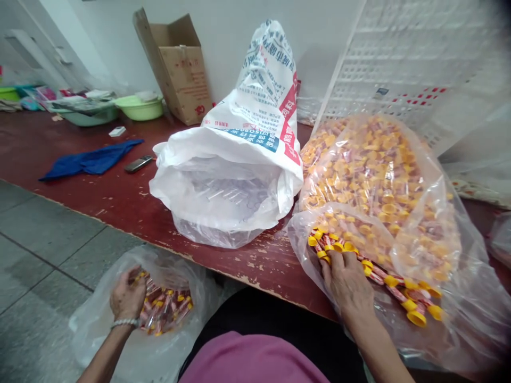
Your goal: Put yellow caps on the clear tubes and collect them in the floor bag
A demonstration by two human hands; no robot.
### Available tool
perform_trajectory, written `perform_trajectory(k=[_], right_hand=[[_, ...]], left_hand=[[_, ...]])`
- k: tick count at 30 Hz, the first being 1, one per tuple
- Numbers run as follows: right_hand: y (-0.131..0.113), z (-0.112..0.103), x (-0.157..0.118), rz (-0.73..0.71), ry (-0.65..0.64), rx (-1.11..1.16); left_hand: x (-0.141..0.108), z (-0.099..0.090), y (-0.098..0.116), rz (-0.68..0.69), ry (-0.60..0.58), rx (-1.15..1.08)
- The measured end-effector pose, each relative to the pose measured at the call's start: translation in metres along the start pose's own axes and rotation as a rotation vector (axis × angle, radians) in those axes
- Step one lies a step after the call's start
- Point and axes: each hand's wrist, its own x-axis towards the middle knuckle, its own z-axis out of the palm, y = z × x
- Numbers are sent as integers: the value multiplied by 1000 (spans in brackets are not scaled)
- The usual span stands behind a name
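My left hand (128,297), with a beaded bracelet at the wrist, is curled inside an open clear plastic bag (93,314) low on the left. Beside its fingers lie many small red-and-white tubes (165,308) with yellow ends; whatever it holds is hidden. On the right, my right hand (348,282) reaches to the mouth of a large clear bag (471,298) on the table. Its fingers are bent down around yellow-capped tubes (335,247) there, the fingertips partly covered. More tubes (415,303) spill out at the bag's front edge.
A white printed sack (259,117) lies open towards me on the worn red table (199,239). Behind stand a cardboard box (186,80), green basins (139,109) and a white perforated crate (399,64). A blue cloth (91,159) and a phone (138,164) lie left.
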Motion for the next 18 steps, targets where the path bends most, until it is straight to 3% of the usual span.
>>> perform_trajectory(k=[2,4,5,7,10,14,18], right_hand=[[3,3,-2,-18,9,-11],[5,3,-4,-12,-11,-19],[6,3,-5,-2,-26,-25],[8,1,-7,24,-57,-32],[9,-3,-8,75,-99,-4],[13,-5,-7,153,-124,73],[27,2,-7,172,-79,292]], left_hand=[[9,-12,37,117,193,-15],[23,-20,87,436,304,-47],[32,-19,114,575,241,-36],[57,-10,165,686,115,-6],[98,18,222,720,-18,47],[138,45,251,643,-128,80],[147,40,248,568,-127,22]])
